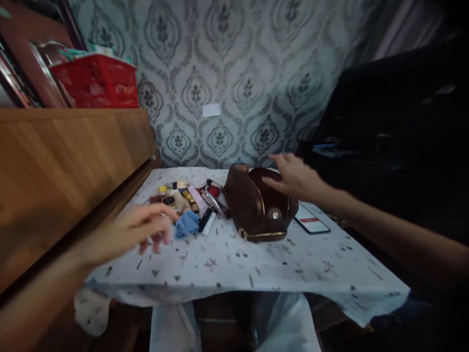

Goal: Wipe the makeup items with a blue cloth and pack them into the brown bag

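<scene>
Hovering right hand [296, 177]: spread, over brown bag [242, 208]
Left hand [141, 226]: half-spread, left of bag
Blue cloth [187, 224]: likewise, nearer bag

Bag [244, 212]: we see smooth, leather-like material, softly glossy.
Zip [266, 235]: shiny, gold-toned metal, we judge.
Blue bundle [187, 224]: crumpled, matt cloth.
Phone [311, 219]: smooth, glossy, glass-like screen.
Surface [229, 266]: smooth, matt covering, cloth or plastic; we cannot tell which.
Basket [97, 83]: red plastic.
Panel [78, 142]: wood-grained, with a soft sheen.
</scene>
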A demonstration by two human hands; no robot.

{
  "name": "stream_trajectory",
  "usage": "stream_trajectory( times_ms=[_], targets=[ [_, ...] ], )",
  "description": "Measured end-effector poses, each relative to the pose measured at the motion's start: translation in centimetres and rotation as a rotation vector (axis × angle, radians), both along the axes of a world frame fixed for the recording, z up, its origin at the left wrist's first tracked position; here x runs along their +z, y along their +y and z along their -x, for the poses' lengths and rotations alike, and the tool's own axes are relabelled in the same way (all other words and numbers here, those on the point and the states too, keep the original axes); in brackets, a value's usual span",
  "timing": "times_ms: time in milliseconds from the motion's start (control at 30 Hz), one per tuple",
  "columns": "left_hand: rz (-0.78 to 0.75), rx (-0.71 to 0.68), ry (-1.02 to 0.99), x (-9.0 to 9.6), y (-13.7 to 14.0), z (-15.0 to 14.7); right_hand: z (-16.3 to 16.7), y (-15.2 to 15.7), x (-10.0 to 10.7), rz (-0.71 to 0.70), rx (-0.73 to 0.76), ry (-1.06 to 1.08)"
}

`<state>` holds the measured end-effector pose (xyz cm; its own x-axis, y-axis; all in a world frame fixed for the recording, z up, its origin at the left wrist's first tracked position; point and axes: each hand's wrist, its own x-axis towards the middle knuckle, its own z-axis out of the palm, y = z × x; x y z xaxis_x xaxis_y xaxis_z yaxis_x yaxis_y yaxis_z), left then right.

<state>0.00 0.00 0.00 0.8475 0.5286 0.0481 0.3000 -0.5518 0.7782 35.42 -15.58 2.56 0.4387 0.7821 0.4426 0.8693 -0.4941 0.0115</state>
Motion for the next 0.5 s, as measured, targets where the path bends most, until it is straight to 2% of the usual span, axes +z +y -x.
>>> stream_trajectory(
  times_ms=[67,133,167,233,300,400,500],
  targets=[
    [-0.185,-0.125,0.057,-0.8,-0.2,-5.4,-2.3,0.2,-2.5,0.116,-0.201,0.151],
    [-0.462,-0.225,0.031,-1.7,-0.5,-11.6,-4.4,0.3,-4.4,0.13,-0.266,0.221],
    [-0.554,-0.271,0.03,-2.0,-0.6,-14.7,-5.3,0.2,-5.0,0.123,-0.279,0.249],
    [-0.614,-0.381,0.117,-2.1,-0.5,-20.3,-6.5,0.0,-5.3,0.101,-0.27,0.287],
    [-0.589,-0.505,0.261,-1.7,0.0,-24.7,-7.2,-0.3,-5.2,0.09,-0.236,0.316],
    [-0.562,-0.621,0.356,-0.9,1.1,-28.0,-8.0,-0.8,-5.4,0.075,-0.203,0.339],
    [-0.541,-0.607,0.307,-0.4,1.7,-28.3,-9.0,-1.5,-6.2,-0.039,-0.172,0.346]
  ],
)
